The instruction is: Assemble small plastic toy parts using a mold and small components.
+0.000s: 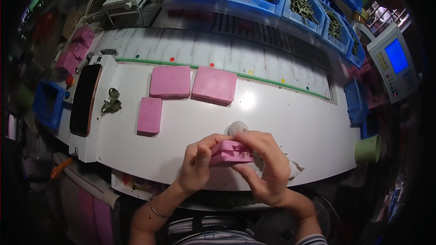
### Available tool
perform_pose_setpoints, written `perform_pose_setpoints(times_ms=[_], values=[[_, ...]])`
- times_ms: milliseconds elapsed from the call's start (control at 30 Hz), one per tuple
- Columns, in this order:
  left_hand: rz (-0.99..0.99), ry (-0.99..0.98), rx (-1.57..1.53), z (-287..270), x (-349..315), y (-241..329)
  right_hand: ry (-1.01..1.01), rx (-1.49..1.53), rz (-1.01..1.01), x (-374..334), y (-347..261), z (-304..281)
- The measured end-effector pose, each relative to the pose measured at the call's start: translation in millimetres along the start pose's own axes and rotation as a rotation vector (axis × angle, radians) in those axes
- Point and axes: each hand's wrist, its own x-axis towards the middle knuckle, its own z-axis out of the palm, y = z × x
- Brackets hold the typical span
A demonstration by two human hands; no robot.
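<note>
Above the table's near edge, both my hands hold a pink rubber mould. Its two halves are parted by a gap, and small pale details show inside on the right side. My left hand grips the mould's left end. My right hand closes on its right side, thumb beneath and fingers over the top; the fingertips are slightly blurred. Just beyond the right fingers stands a round whitish thing, partly hidden. A crumpled white cloth lies beside the right hand. Three closed pink blocks lie farther off, left of centre.
Several small dark green pieces lie near a phone at the left. Blue bins of green ring-like pieces line the back above a white slatted strip. At the right are a control panel and a green cup.
</note>
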Motion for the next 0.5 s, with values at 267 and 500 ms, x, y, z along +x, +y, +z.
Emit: perform_pose_setpoints(times_ms=[267,500], values=[[-0.040,-0.143,-0.063,-9,11,16,0.028,0.135,0.080,11,4,7],[-0.066,-0.035,-0.074,-28,16,23,0.103,0.191,0.168,18,13,27]])
